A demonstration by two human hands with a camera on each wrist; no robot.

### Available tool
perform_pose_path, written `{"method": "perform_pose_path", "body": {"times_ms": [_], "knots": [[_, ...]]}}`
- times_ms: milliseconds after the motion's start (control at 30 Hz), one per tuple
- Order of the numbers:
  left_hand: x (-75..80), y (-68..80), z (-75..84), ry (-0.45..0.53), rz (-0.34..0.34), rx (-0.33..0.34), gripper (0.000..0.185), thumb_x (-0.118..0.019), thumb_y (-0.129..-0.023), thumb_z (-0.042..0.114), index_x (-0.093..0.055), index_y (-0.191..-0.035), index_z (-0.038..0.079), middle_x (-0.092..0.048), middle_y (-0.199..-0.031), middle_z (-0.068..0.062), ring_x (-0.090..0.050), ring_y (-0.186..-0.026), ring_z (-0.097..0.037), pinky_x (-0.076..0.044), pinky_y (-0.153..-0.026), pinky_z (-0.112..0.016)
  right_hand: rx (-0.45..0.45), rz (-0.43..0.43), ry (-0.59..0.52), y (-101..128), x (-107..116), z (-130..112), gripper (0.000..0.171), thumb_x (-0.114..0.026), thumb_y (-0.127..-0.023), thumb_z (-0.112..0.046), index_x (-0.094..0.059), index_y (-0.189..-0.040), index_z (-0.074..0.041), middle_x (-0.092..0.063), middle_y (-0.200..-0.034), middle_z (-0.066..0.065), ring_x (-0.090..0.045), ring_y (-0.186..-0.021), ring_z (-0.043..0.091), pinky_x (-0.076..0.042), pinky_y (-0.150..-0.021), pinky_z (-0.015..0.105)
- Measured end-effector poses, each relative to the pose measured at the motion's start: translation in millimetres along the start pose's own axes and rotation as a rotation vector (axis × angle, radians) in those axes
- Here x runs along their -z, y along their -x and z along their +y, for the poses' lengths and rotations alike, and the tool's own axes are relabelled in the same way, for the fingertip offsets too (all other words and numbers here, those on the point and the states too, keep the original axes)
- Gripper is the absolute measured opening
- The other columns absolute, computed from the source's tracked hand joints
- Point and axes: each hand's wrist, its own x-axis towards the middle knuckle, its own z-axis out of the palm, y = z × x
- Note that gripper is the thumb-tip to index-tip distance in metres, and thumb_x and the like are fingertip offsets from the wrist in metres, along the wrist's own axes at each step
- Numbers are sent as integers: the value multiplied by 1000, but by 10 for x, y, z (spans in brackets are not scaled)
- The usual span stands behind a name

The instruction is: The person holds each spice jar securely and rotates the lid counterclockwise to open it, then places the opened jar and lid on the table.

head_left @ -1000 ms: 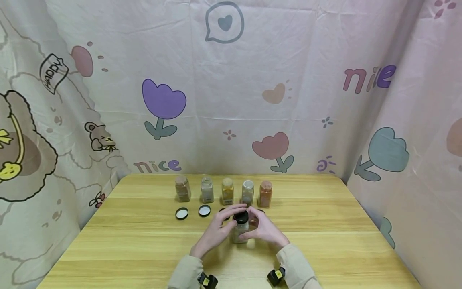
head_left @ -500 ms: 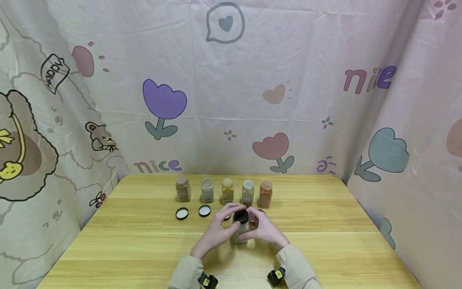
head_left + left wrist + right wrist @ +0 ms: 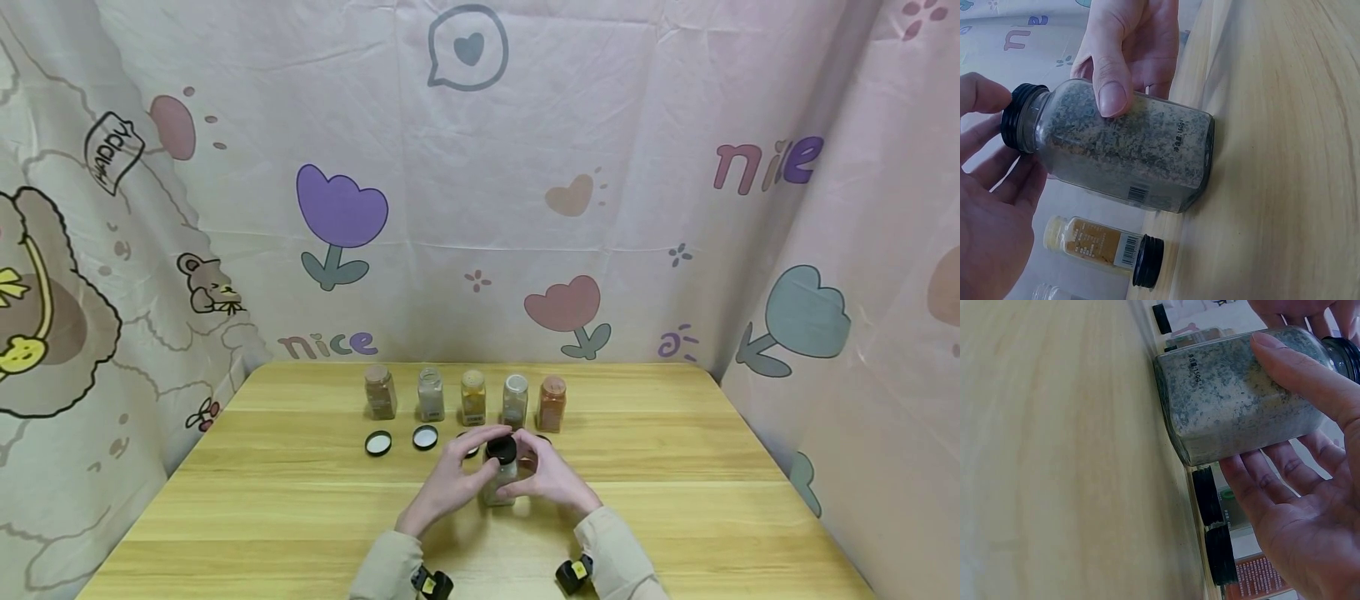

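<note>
A clear glass spice jar (image 3: 1122,150) stands upright on the table, filled with grey-green and pale flakes. Its black screw lid (image 3: 501,450) is on the mouth. My left hand (image 3: 455,472) holds that lid, thumb on the near side and fingers round the far side. Lower down, my right hand (image 3: 553,475) grips the jar's body. The right thumb lies along the glass in the right wrist view, with the other fingers on the opposite side. Part of the jar is hidden behind the hands in the head view.
Behind stands a row of lidless jars: brown (image 3: 380,393), pale (image 3: 431,395), yellow (image 3: 473,398), grey (image 3: 515,400) and orange-red (image 3: 552,404). Black lids (image 3: 378,443) lie in front of them, some partly hidden by my hands. A printed curtain hangs past the wooden table's (image 3: 675,483) far edge.
My left fingers shift slightly at the black lid. The jar and my right hand stay in place.
</note>
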Motion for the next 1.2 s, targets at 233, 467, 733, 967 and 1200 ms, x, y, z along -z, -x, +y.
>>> {"method": "perform_pose_path", "body": {"times_ms": [233,467,733,967,1200], "knots": [[-4,-2,-10,-40,30,3,44,-73,-91,12,-64,-133,14,-65,-133,-6,-61,-124,-26,-48,-110,-48,21,-6,-9,-7,3,3,49,-88,-74,-12,-58,-113,-6,-66,-114,9,-65,-104,5,-51,-100,20],[5,3,-9,-30,20,25,46,-70,-93,13,-61,-137,13,-62,-141,-8,-56,-132,-30,-44,-112,-57,25,-5,-19,-10,0,7,49,-88,-74,-12,-58,-111,-6,-66,-110,8,-65,-102,5,-51,-99,20],[17,-6,-23,-2,-9,-2,46,-63,-90,-3,-61,-135,3,-63,-140,-12,-58,-132,-34,-48,-112,-47,13,-5,-30,-9,-5,9,53,-88,-74,-11,-57,-117,-5,-67,-116,13,-65,-106,5,-51,-100,20],[17,6,-36,-12,14,-11,41,-68,-91,4,-64,-132,8,-66,-134,-11,-61,-127,-32,-49,-111,-41,27,-3,-22,-14,-3,18,49,-88,-74,-10,-58,-112,-6,-67,-112,11,-66,-104,7,-52,-99,20],[-3,3,-52,-33,36,-9,39,-72,-94,19,-64,-132,15,-65,-132,-6,-61,-124,-26,-49,-110,-45,38,-7,-35,-14,0,24,48,-88,-74,-9,-58,-111,-5,-66,-112,10,-65,-101,5,-53,-97,21]]}}
